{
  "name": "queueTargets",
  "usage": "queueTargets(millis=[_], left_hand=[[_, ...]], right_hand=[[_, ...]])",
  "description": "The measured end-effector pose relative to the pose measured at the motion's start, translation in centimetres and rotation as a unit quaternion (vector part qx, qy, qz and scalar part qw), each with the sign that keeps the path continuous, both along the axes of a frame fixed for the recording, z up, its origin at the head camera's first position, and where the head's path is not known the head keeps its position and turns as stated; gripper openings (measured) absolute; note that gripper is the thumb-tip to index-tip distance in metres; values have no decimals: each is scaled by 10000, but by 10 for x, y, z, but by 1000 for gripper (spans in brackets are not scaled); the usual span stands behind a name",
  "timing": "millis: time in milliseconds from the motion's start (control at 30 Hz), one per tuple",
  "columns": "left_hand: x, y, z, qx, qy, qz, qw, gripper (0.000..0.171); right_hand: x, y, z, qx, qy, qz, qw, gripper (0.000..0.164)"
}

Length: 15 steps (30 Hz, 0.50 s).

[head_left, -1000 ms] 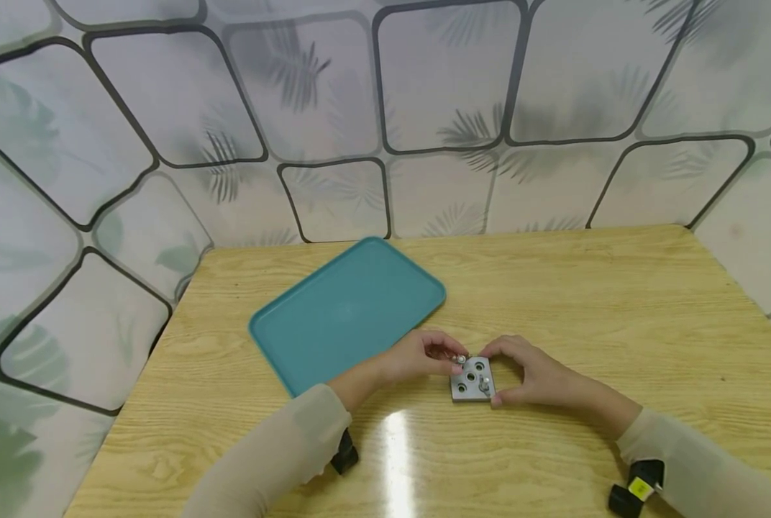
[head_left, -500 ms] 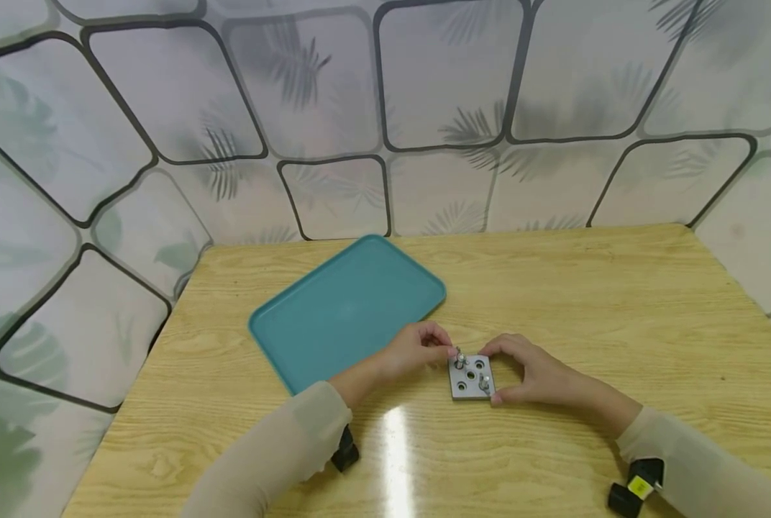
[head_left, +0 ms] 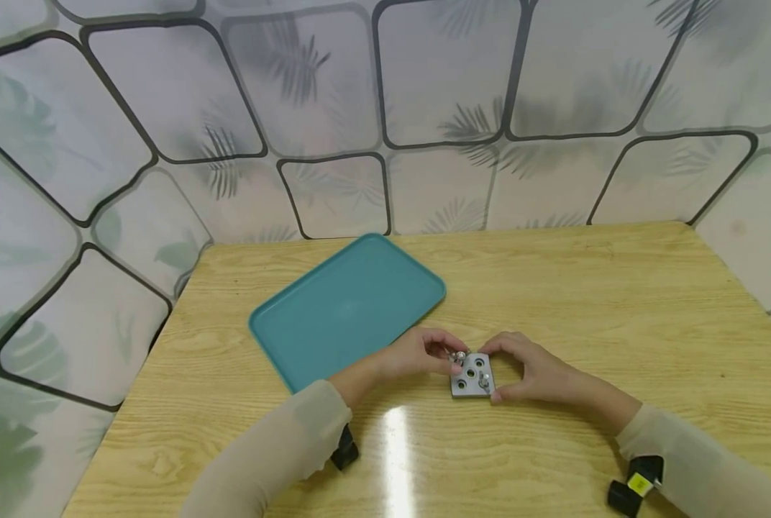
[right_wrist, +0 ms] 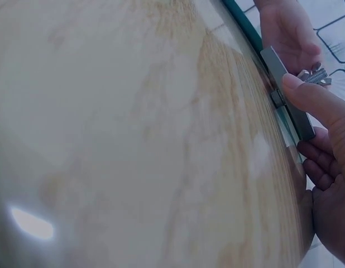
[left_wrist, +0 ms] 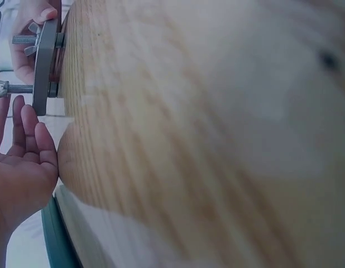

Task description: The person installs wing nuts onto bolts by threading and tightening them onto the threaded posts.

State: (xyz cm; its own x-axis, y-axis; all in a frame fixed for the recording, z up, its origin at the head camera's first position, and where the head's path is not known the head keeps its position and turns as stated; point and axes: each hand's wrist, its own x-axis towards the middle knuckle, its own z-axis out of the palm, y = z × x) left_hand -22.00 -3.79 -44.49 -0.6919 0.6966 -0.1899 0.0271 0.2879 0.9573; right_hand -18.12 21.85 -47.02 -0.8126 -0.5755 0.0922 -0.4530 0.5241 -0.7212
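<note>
A square grey metal plate [head_left: 473,393] with several holes stands low over the table, with bolt heads under it in the left wrist view. At its far left corner, a wing nut [left_wrist: 1,89] sits near the end of an upright bolt [left_wrist: 20,89]. My left hand [head_left: 421,354] has thumb and forefinger around this nut, the other fingers loosely bent below. A second wing nut [right_wrist: 316,73] sits further down another bolt, by the near right corner. My right hand [head_left: 537,368] grips the plate's right side between thumb and fingers.
A teal tray [head_left: 347,302] lies at an angle on the wooden table [head_left: 586,302], behind and left of the plate. Its right edge runs close to my left hand. A patterned curtain [head_left: 437,86] stands behind the table.
Half a second ago the left thumb and forefinger were together left of the nut; now they are spread around it again, as one second ago. The right hand and plate stay put.
</note>
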Motion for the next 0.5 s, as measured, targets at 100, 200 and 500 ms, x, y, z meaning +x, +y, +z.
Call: queueTargets(millis=[100, 200, 500], left_hand=[[0, 0, -1, -33, -5, 137, 9999, 29], [-2, 0, -2, -27, -116, 420, 9990, 28], [-3, -1, -4, -54, -167, 776, 9968, 17]], right_hand=[[0, 0, 1, -4, -4, -5, 10000, 54], [0, -1, 2, -50, 28, 9, 10000, 55], [-1, 0, 0, -81, 53, 42, 9999, 54]])
